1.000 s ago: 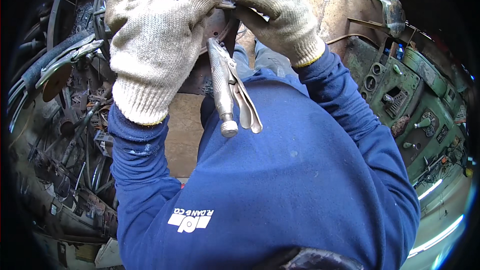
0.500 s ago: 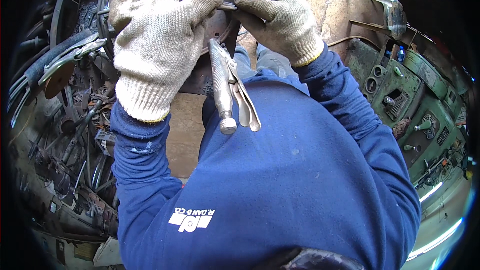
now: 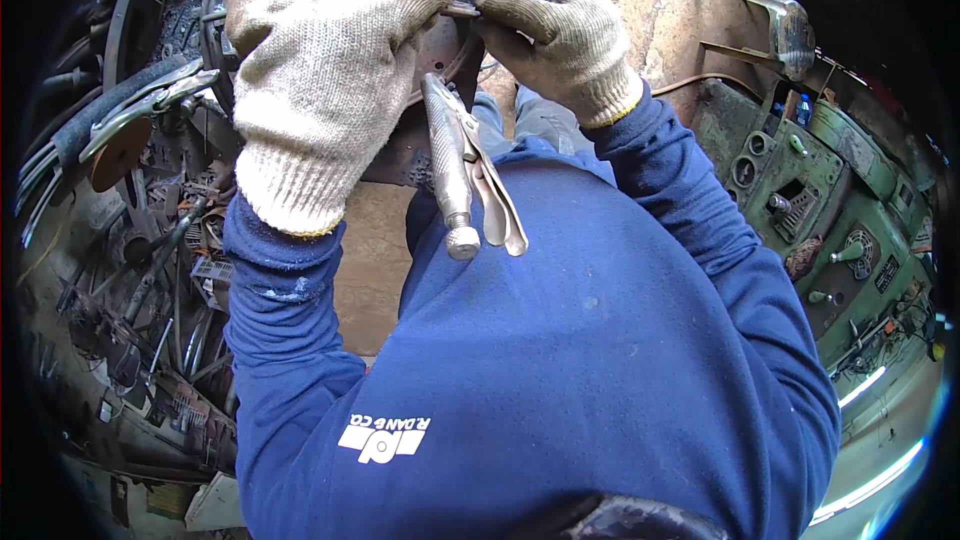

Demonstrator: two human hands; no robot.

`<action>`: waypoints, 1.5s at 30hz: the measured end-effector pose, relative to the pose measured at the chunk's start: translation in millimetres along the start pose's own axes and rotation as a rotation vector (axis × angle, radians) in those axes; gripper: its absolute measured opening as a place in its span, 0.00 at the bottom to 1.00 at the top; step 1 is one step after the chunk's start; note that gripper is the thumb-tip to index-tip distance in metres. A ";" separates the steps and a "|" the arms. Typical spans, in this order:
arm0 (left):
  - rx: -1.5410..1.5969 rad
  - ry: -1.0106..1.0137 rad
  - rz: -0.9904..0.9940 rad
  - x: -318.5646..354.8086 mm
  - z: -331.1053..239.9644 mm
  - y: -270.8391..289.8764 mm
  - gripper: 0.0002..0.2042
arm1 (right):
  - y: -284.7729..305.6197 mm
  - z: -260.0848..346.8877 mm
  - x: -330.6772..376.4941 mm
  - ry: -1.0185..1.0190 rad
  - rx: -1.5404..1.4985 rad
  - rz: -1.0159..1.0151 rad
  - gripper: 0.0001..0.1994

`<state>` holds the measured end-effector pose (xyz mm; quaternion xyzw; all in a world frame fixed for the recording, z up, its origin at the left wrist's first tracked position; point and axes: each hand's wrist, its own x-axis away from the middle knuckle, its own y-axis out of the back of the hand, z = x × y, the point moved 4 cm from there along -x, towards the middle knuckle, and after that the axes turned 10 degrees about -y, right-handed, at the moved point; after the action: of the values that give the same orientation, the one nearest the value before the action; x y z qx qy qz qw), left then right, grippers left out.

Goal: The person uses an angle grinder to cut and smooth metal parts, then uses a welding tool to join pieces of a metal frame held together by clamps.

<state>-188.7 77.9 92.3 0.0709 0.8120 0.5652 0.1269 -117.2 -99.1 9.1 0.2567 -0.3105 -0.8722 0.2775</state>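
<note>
Both my hands wear pale knit work gloves, soiled grey at the fingers. Between them at the top lies a small flat metal piece (image 3: 462, 10). My left hand (image 3: 325, 70) pinches its left end, and the fingertips of my right hand (image 3: 560, 35) close on its right end. Under the hands is a dark metal plate with small round holes (image 3: 437, 43). Locking pliers (image 3: 450, 165) jut from near the plate's edge toward my body, their handles in front of my blue sweatshirt (image 3: 590, 340). Neither hand touches them; their jaw end is partly hidden.
Another pair of locking pliers (image 3: 150, 105) sits at the left, near a brown disc (image 3: 120, 155). Metal rods and scrap (image 3: 150, 280) crowd the left side. A green machine with knobs (image 3: 810, 200) stands at the right; a metal bracket (image 3: 790, 38) lies beyond it.
My left hand has shifted slightly right with the metal piece. The near locking pliers' handles have swung a little up and right. My right hand has barely moved.
</note>
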 end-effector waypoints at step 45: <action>-0.062 -0.045 -0.034 2.2 -1.7 -0.1 0.10 | 20.1 -81.8 110.9 -0.823 -0.307 0.112 0.19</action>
<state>-191.3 76.9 92.5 0.0656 0.7923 0.5860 0.1569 -139.1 -216.2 -62.9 -0.1733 -0.2755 -0.9214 0.2125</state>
